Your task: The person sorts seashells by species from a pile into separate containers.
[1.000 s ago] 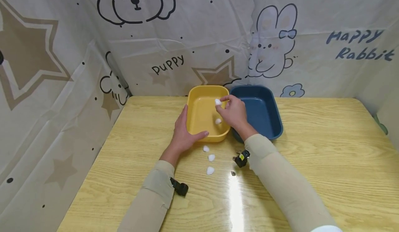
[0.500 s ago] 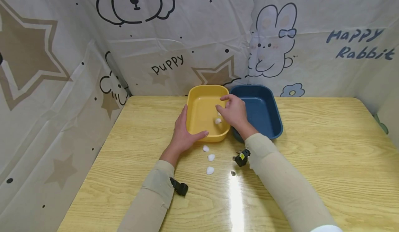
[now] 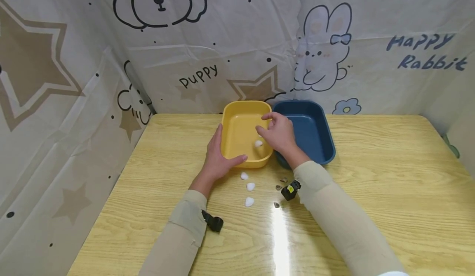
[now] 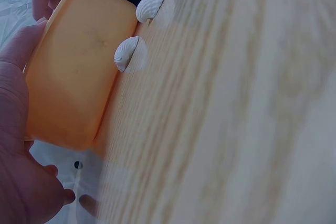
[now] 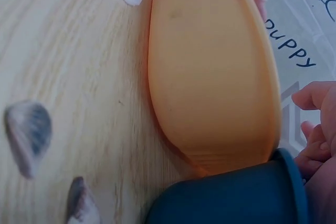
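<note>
Yellow tray (image 3: 237, 138): looks like moulded plastic, smooth, soft sheen, faint smudge on the outer wall; blue tray (image 3: 309, 140): same plastic look, smooth, low sheen. White shells (image 4: 151, 6): hard, ribbed, mostly matt; dark shells (image 5: 29, 135): streaked, finish blurred at close range. Table (image 3: 378, 185): pale wood grain, smooth, glossy enough to throw a bright streak of glare. Backdrop (image 3: 167, 55): thin printed sheeting, creased, slight sheen; cloth or plastic uncertain. Sleeves (image 3: 174, 243): matt beige cloth, wrinkled
</note>
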Demonstrator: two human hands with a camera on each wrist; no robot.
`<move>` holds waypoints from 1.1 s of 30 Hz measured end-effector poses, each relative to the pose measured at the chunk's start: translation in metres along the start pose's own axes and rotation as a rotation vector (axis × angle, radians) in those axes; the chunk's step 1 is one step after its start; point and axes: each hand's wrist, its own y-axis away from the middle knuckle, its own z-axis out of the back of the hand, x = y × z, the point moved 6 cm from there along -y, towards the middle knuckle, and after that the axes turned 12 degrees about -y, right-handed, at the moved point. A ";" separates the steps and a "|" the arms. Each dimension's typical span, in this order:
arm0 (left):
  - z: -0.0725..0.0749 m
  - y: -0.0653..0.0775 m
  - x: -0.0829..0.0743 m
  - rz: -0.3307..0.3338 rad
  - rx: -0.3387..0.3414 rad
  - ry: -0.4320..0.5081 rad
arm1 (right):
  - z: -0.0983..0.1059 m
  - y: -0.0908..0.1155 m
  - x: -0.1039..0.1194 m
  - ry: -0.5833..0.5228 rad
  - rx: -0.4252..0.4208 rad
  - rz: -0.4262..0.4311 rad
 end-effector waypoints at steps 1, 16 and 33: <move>0.000 0.000 0.000 -0.001 0.000 0.000 | 0.000 0.002 0.002 -0.003 0.002 0.008; 0.001 0.000 0.001 0.002 -0.007 -0.012 | 0.009 0.029 0.023 -0.011 0.029 0.073; -0.001 0.000 -0.001 -0.002 -0.003 -0.004 | 0.006 0.074 0.043 -0.069 0.078 0.167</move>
